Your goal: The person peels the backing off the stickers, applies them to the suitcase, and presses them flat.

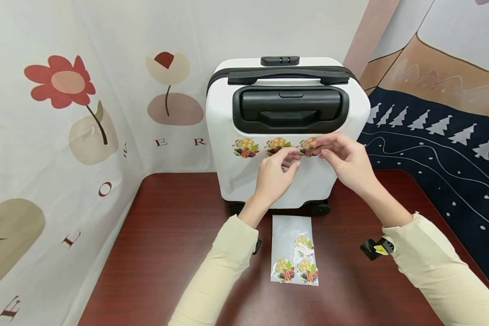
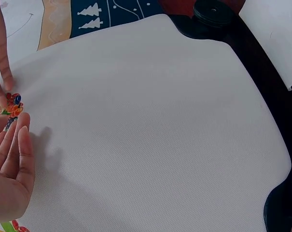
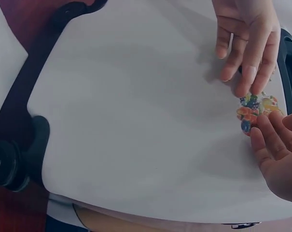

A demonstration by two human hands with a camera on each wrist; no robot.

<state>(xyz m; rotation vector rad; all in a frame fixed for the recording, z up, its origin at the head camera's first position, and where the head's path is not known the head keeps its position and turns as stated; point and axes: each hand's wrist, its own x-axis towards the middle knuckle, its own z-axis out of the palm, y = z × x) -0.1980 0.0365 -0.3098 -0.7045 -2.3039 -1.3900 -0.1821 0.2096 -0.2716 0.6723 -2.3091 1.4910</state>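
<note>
A white suitcase (image 1: 244,181) stands upright with its black handle recess uppermost. Three fruit-patterned stickers lie in a row under the recess: a left sticker (image 1: 246,148), a middle sticker (image 1: 275,145) and a right sticker (image 1: 306,147). My left hand (image 1: 275,174) is at the right sticker's left side, overlapping the middle one. From the other side my right hand (image 1: 346,158) reaches the right sticker, fingertips over its edge. In the right wrist view, fingers of both hands extend toward this colourful sticker (image 3: 247,113), partly covering it.
A pale sticker sheet (image 1: 289,231) with several fruit stickers lies on the reddish-brown table (image 1: 167,253) before the suitcase. Black wheels (image 1: 319,208) sit at the suitcase's base. Printed cloth (image 1: 179,149) hangs behind and on the left, with a dark tree-patterned cloth (image 1: 432,154) on the right.
</note>
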